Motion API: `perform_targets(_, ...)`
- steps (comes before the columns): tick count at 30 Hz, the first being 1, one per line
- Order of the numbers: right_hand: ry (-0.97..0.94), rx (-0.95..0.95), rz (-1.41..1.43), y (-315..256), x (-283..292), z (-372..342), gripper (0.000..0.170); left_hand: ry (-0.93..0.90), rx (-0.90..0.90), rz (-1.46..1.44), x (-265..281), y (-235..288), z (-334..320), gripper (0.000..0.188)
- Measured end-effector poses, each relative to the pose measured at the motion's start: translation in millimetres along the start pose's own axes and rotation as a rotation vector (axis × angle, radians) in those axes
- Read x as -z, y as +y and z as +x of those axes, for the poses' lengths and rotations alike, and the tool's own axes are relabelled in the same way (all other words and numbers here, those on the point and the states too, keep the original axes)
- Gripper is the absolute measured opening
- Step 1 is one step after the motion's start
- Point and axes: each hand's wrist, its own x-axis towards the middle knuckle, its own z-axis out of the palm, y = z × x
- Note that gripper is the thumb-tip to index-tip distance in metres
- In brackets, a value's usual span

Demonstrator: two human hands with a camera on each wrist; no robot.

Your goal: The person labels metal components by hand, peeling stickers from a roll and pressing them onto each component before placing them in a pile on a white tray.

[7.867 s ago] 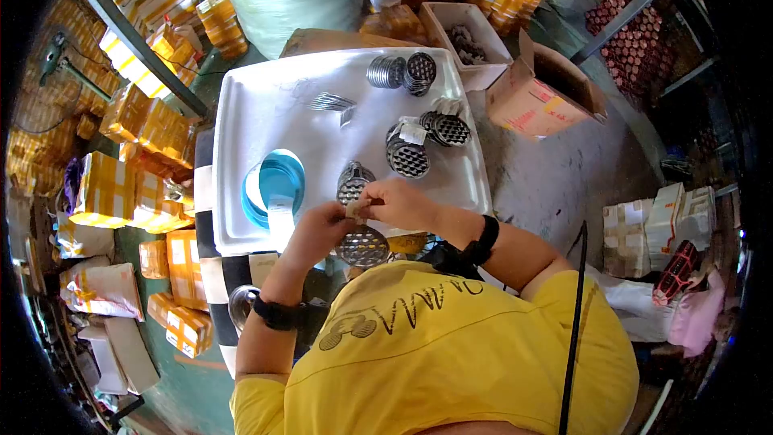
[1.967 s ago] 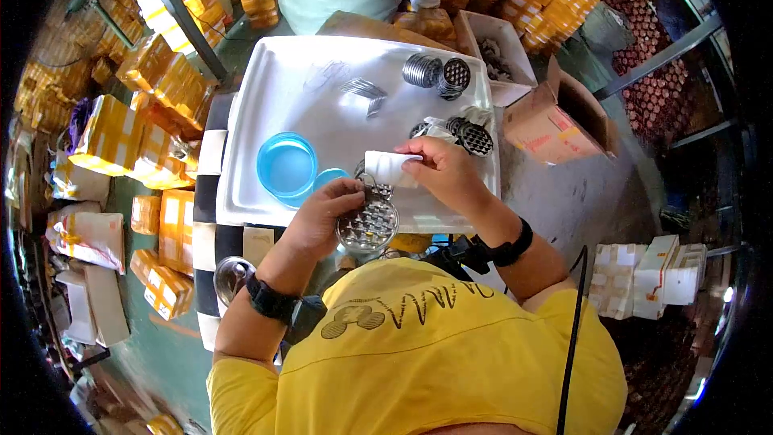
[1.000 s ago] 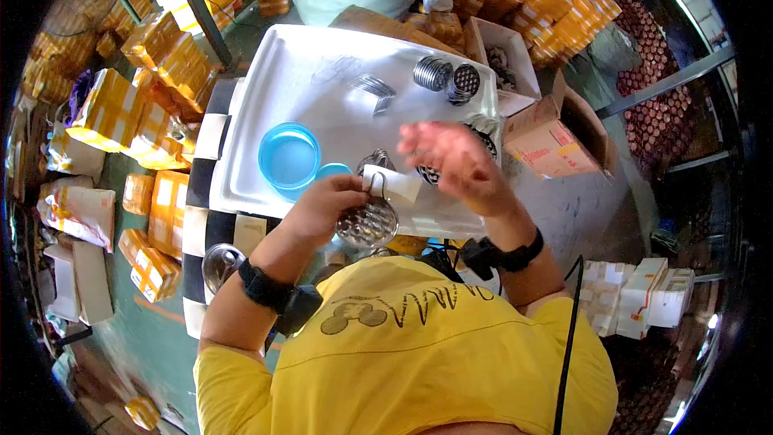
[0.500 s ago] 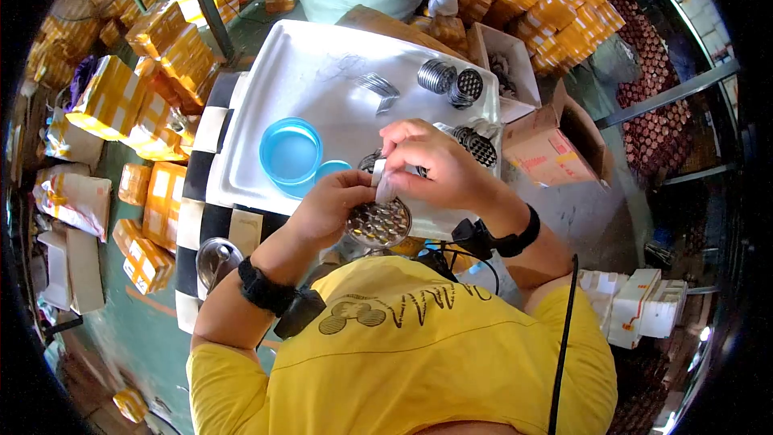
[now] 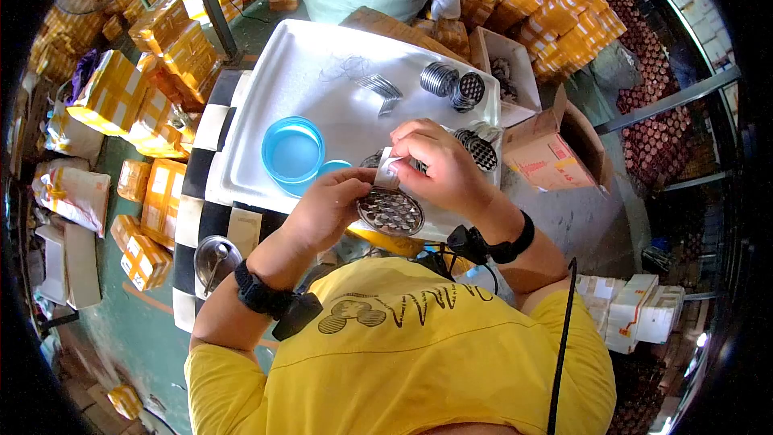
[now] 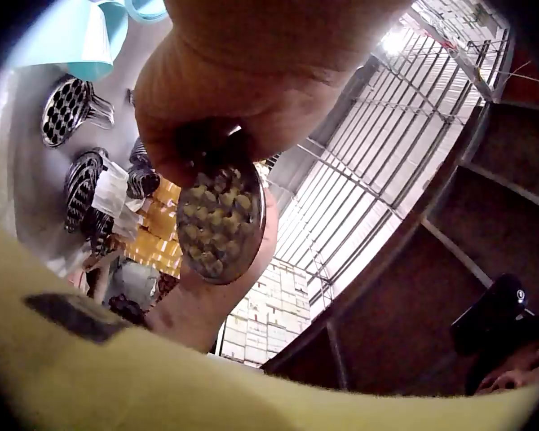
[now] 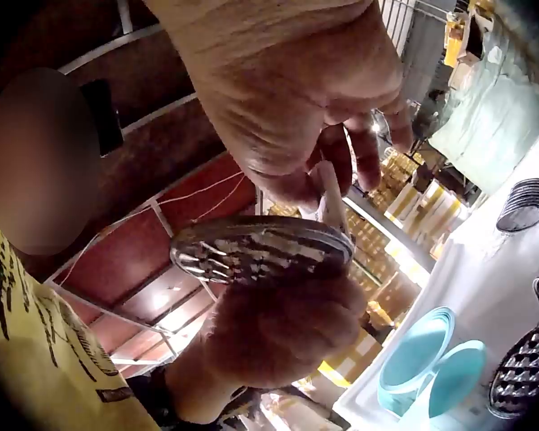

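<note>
In the head view my left hand (image 5: 326, 203) grips a round metal disc (image 5: 392, 213) at its upper edge. The disc is covered in rows of raised bumps or holes, and it hangs in front of the tray. With thumb and fingers, my right hand (image 5: 435, 163) pinches a white strip (image 5: 387, 171) at the disc's top edge. From the right wrist the strip (image 7: 329, 193) rises from the rim of the disc (image 7: 265, 250). Seen from the left wrist, the disc (image 6: 217, 220) tilts below the left hand, whose palm hides its upper part.
The white tray (image 5: 258, 93) carries blue rings (image 5: 264, 153), bent metal strips (image 5: 380, 90) and stacks of similar discs (image 5: 467, 89). More discs (image 5: 477, 150) lie at its right side. An opened carton (image 5: 555, 155) stands to the right; taped boxes (image 5: 105, 105) are piled left. A metal bowl (image 5: 216, 262) sits below the tray.
Earlier my right hand brought a white strip to the disc, then let go and lifted away with spread fingers. It has since returned to pinch the strip. The disc has moved slightly right.
</note>
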Motion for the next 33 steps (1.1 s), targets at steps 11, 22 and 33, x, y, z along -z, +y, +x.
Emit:
perform_targets(11,0.038,0.037,-0.087,-7,-2,2,0.012,0.008,-0.055,0.091,5,-6,7,0.023)
perform_targets(22,0.293,-0.23,0.397,-14,-12,-9,0.061,0.164,-0.179,0.284,13,-2,12,0.018)
perform_targets(33,0.092,-0.503,0.366,-1,-28,-19,0.022,0.093,-0.126,0.179,10,-11,11,0.02)
